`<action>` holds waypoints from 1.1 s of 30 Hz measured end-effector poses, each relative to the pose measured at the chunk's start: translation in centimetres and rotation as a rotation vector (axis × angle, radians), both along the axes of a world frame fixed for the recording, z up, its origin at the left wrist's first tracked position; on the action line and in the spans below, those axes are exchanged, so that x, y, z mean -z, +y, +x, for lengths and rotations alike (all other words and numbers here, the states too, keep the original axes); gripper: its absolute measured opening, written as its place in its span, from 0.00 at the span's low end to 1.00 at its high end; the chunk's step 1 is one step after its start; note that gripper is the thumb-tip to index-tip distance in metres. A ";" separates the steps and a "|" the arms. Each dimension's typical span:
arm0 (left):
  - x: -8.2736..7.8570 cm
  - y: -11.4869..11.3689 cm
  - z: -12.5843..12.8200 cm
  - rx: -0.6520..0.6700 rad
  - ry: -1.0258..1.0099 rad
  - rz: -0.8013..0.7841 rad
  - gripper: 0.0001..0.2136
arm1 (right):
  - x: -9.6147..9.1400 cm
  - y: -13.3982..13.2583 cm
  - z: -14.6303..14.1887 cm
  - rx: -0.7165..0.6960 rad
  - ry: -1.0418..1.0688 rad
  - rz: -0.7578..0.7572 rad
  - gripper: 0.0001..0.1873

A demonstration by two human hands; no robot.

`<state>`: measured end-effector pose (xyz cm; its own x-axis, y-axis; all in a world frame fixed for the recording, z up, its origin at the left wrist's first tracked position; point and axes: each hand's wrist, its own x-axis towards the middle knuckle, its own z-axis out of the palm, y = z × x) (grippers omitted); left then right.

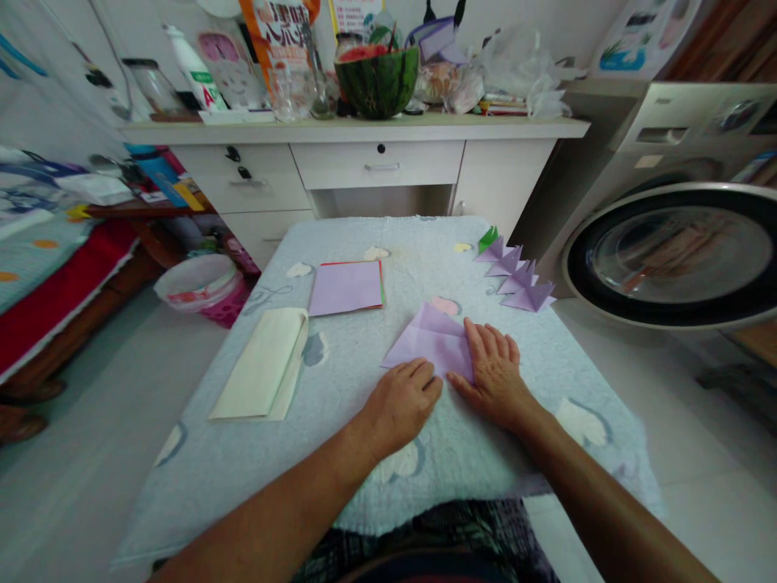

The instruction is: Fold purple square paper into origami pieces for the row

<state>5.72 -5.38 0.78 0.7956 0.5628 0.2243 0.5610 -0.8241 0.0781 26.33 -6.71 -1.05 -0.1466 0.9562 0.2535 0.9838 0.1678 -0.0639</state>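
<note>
As I scan the cloth-covered counter (243, 478) remotely, L to R, first comes a folded cream paper (258, 364), prob. light & a bit thicker, its layers parting at the near R; I'd take it by an edge. Farther back, a pile (346, 287) of squares, purple on top w/ red & green edges peeking out: thin, prob. slick against each other, so I'd lift one by a corner. Next, L hand (406, 397), fingers curled at the near edge of the purple sheet (430, 340); can't tell if it's pinching anything. The sheet lies approx. ctr, slightly R, creased. I judge it v. light, crisp, easy to tear or mis-crease: edges & corners only, no hard tugging. R hand (494, 364) is spread flat over its R side, thumb at the near edge, not clamped; hands near each other but apart. Far R, a row of pointed purple pieces (519, 283) w/ a green piece (487, 239) at the back: prob. stiffer at the folds, tips easily crushed, so I'd pinch mid-body.
</note>
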 end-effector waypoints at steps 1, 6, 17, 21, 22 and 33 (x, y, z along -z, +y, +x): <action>0.0 0.0 -0.1 0.000 -0.003 -0.007 0.08 | 0.0 0.0 0.2 -0.009 -0.004 -0.010 0.46; 0.2 0.5 -0.5 -0.012 -0.049 -0.009 0.10 | -0.2 -0.3 1.3 -0.032 0.034 -0.051 0.48; 0.6 1.6 -1.3 -0.038 -0.192 -0.063 0.11 | -1.0 -0.2 2.5 -0.087 0.304 -0.145 0.48; 0.3 1.9 -1.1 -0.082 -0.303 -0.147 0.09 | -1.3 -0.2 2.2 -0.096 0.334 -0.028 0.25; 0.2 1.9 -0.9 -0.108 -0.326 -0.160 0.07 | -1.2 -0.2 2.0 -0.085 0.325 -0.012 0.20; 1.4 2.8 -0.3 -0.092 -0.213 -0.119 0.09 | 0.2 0.2 1.5 -0.050 0.237 -0.007 0.26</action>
<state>5.42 -2.56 -0.61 0.6821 0.6628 0.3088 0.5934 -0.7486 0.2958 27.84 -6.52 -1.29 -0.1308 0.9511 0.2796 0.9315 0.2145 -0.2937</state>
